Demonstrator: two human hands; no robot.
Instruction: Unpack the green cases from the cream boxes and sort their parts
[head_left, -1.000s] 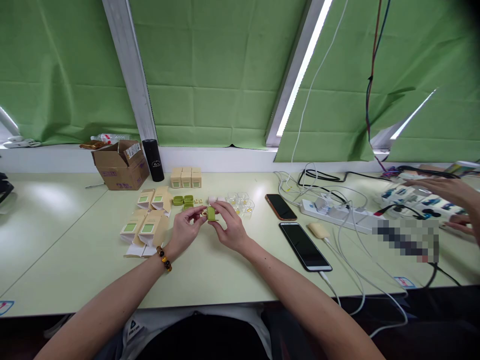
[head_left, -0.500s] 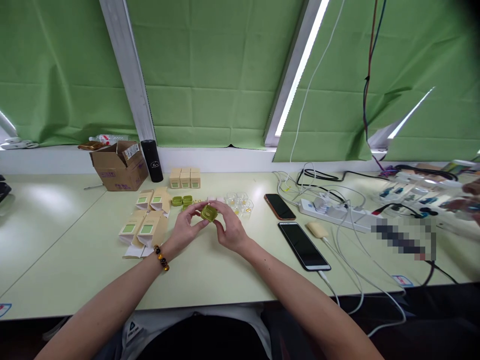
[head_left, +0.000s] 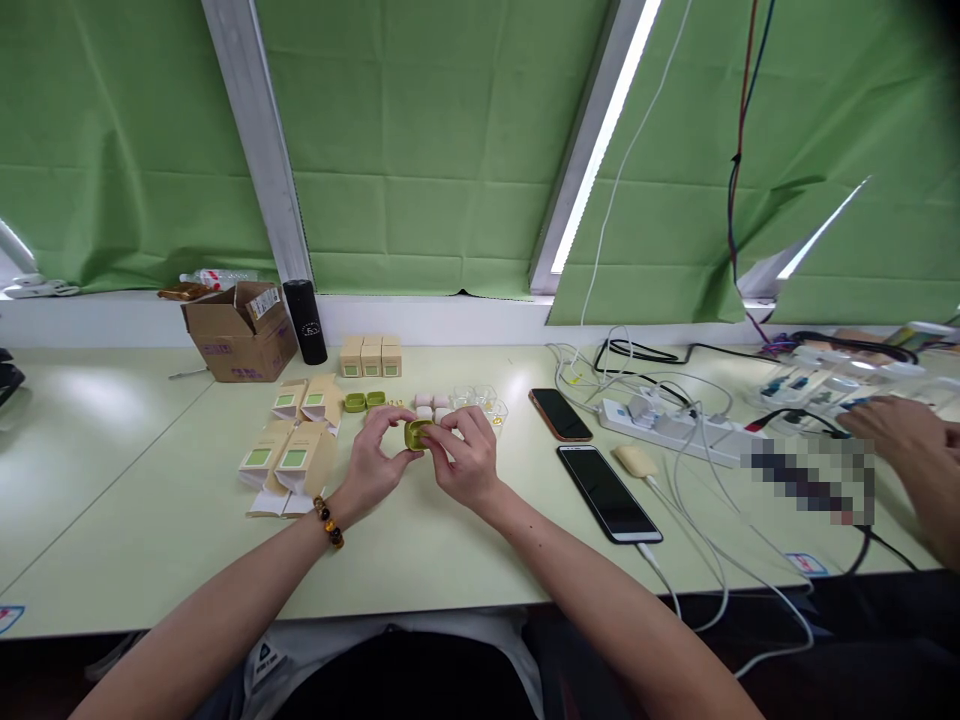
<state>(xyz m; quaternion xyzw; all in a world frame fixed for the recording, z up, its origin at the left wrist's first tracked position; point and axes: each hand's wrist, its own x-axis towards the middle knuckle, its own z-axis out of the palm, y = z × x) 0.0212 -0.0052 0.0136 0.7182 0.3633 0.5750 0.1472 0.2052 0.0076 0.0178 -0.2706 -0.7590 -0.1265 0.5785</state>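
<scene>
- Both hands meet above the tabletop [head_left: 150,480], just in front of the person, with a small green case [head_left: 417,433] pinched between them.
- The left hand [head_left: 373,462] grips the case from its left side, fingers curled around it; a beaded bracelet [head_left: 328,521] sits on that wrist.
- The right hand [head_left: 466,460] grips the case from the right, fingertips pressed on its top edge. Both sets of fingers are grasping the case, not released.
- A second ago the case stood on edge between the fingertips; half a second ago it lay flat with its top facing the camera. Now the hands have drawn closer around it and cover more of it, which reads as pressing or closing it.
- Just behind the hands lie two more green cases [head_left: 364,401], some small pink pieces [head_left: 430,405] and clear plastic cups [head_left: 480,400].
- To the left lie flat cream packets [head_left: 289,452]; behind stand three small boxes [head_left: 371,357], a cardboard box [head_left: 238,345] and a black bottle [head_left: 304,321].
- To the right lie two phones [head_left: 607,492] and a power strip [head_left: 675,425] with cables.
- At the far right another person's hand [head_left: 892,425] has come back in, reaching among things there.
</scene>
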